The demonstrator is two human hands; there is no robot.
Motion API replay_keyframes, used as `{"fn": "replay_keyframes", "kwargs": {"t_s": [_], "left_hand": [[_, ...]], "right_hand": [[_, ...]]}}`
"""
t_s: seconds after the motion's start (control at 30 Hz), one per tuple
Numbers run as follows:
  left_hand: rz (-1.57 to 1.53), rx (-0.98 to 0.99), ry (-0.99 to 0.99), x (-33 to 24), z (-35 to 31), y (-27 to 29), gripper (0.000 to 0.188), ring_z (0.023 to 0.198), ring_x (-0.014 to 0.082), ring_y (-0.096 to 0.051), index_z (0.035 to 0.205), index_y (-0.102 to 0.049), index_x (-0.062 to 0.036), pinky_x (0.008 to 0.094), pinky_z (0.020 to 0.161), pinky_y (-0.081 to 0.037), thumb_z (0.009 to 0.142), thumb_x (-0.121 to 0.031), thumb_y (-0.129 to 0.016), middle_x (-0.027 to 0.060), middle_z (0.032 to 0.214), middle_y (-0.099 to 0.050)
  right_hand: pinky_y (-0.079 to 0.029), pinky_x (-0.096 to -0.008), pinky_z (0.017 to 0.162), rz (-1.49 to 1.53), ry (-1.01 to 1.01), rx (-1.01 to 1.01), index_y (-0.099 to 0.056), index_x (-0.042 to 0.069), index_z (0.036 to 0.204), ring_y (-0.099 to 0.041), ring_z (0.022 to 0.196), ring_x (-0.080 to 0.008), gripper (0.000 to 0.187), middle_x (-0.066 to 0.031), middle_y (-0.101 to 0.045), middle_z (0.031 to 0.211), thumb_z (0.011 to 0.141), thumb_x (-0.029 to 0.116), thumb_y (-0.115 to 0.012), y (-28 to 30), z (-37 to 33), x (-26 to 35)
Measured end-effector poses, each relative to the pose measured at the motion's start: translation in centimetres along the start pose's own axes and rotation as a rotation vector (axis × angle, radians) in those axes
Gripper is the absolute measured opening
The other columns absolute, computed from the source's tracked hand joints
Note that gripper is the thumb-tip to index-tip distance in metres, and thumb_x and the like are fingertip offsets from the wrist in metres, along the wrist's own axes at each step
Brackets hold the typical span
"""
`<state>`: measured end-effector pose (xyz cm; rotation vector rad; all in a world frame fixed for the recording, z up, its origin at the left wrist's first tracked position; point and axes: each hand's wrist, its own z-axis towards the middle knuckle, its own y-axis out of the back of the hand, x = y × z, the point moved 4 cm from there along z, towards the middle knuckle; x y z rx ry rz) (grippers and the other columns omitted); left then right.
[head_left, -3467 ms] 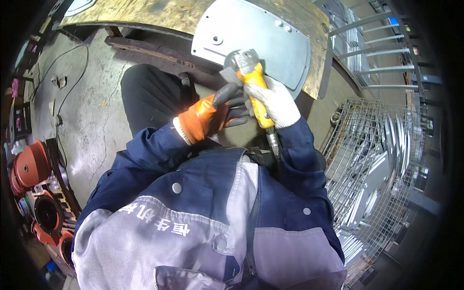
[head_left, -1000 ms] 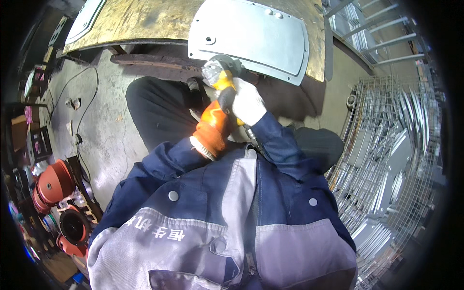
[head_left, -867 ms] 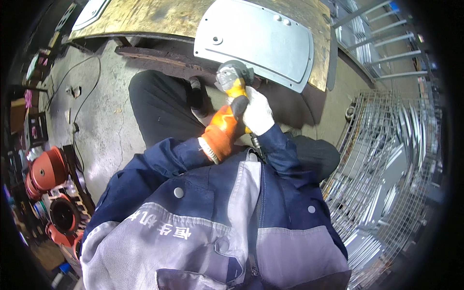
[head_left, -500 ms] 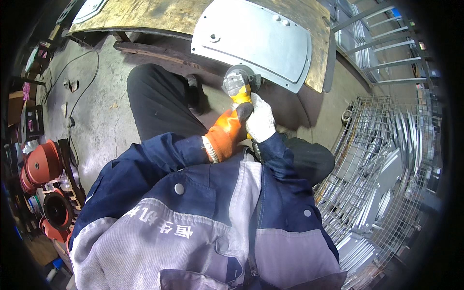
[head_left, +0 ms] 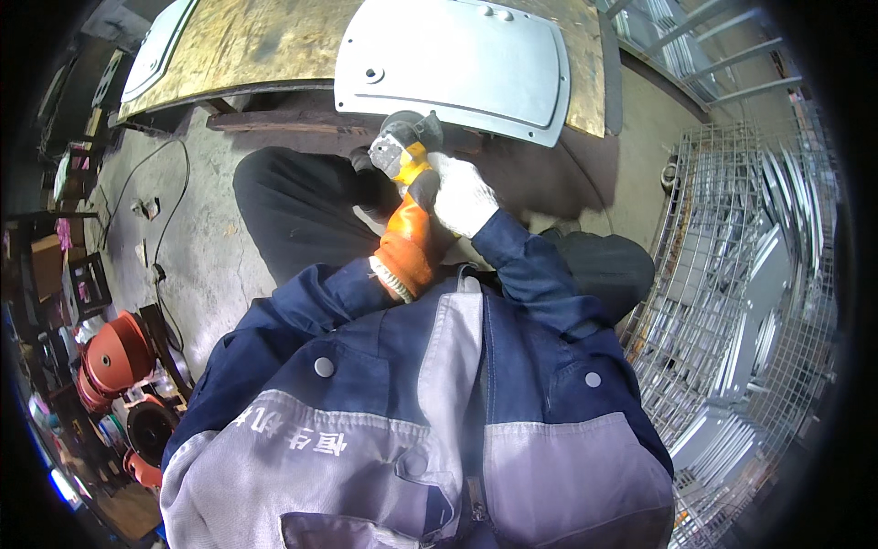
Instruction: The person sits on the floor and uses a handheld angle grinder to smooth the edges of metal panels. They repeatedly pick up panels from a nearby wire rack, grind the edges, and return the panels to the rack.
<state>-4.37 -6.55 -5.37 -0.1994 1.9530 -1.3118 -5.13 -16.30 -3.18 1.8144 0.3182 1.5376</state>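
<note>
In my two hands is a yellow and grey angle grinder (head_left: 389, 157), its disc (head_left: 402, 121) up against or just below the near edge of a pale grey metal panel (head_left: 448, 69). Whether the disc touches that edge I cannot tell. My left hand (head_left: 407, 240), in an orange glove with a dark thumb, is closed round the grinder's body. My right hand (head_left: 464, 197), gloved in white, is closed on it from the right, close behind the head. The panel lies flat on a worn wooden table (head_left: 265, 46), overhanging its front edge.
Another pale panel (head_left: 160, 50) lies at the table's far left. On my right stands a wire mesh cage (head_left: 686, 265) of stacked metal plates (head_left: 764, 293). Reddish round housings (head_left: 119, 352) sit at the left. A dark cable (head_left: 163, 220) runs across the concrete floor.
The grinder has moved left along the panel's near edge, both hands moving with it, and its head has tilted more to the left. My view has also shifted a little.
</note>
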Motion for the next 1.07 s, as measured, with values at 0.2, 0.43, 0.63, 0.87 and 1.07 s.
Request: {"fn": "replay_keyframes", "kwargs": {"t_s": [0.2,0.43,0.63,0.87,1.07], "left_hand": [[0.883,0.094,-0.012,2.7,1.1,-0.3,0.032,0.097,0.0236,-0.06,0.117,-0.053,-0.0056,0.0304,0.086,-0.047,0.087,-0.01,-0.063,0.0107,0.109,-0.062],[1.186,0.387,-0.013,5.8,0.4,-2.4,0.04,0.106,0.0169,-0.058,0.127,-0.047,-0.004,0.0284,0.088,-0.048,0.089,0.001,-0.056,0.0111,0.115,-0.058],[0.865,0.204,0.14,9.0,2.0,-3.2,0.029,0.098,0.0155,-0.061,0.122,-0.052,-0.0049,0.0289,0.083,-0.05,0.093,-0.007,-0.054,0.0086,0.107,-0.061],[0.477,-0.065,0.706,10.6,1.2,-6.9,0.023,0.085,0.0166,-0.064,0.113,-0.058,-0.0077,0.0297,0.074,-0.051,0.093,-0.02,-0.058,0.0049,0.092,-0.065],[0.817,0.511,0.165,15.1,3.9,-8.2,0.025,0.084,0.0269,-0.065,0.115,-0.059,-0.0062,0.032,0.078,-0.051,0.092,-0.018,-0.058,0.0101,0.093,-0.068]], "right_hand": [[-0.047,-0.0418,0.092,0.057,-0.099,-0.069,-0.058,-0.005,0.119,-0.06,0.106,-0.0408,0.042,-0.0282,-0.062,0.11,0.08,0.009,-0.05,3.0,-2.8,-2.3],[-0.047,-0.0409,0.093,0.081,-0.148,-0.206,-0.058,-0.006,0.119,-0.059,0.106,-0.0405,0.042,-0.0281,-0.062,0.11,0.079,0.008,-0.055,5.4,-5.6,-6.5],[-0.048,-0.0408,0.09,0.026,-0.139,-0.308,-0.058,-0.005,0.118,-0.061,0.103,-0.0391,0.041,-0.0266,-0.064,0.106,0.081,0.014,-0.064,7.0,-7.8,-8.1],[-0.049,-0.0355,0.085,0.197,-0.294,-0.376,-0.06,-0.007,0.111,-0.065,0.093,-0.0313,0.039,-0.0232,-0.066,0.099,0.081,0.015,-0.069,8.8,-9.7,-10.6],[-0.052,-0.0392,0.082,1.097,-0.36,-0.509,-0.056,-0.002,0.112,-0.063,0.087,-0.0266,0.032,-0.0183,-0.064,0.099,0.086,0.014,-0.065,10.7,-11.5,-13.9]]}}
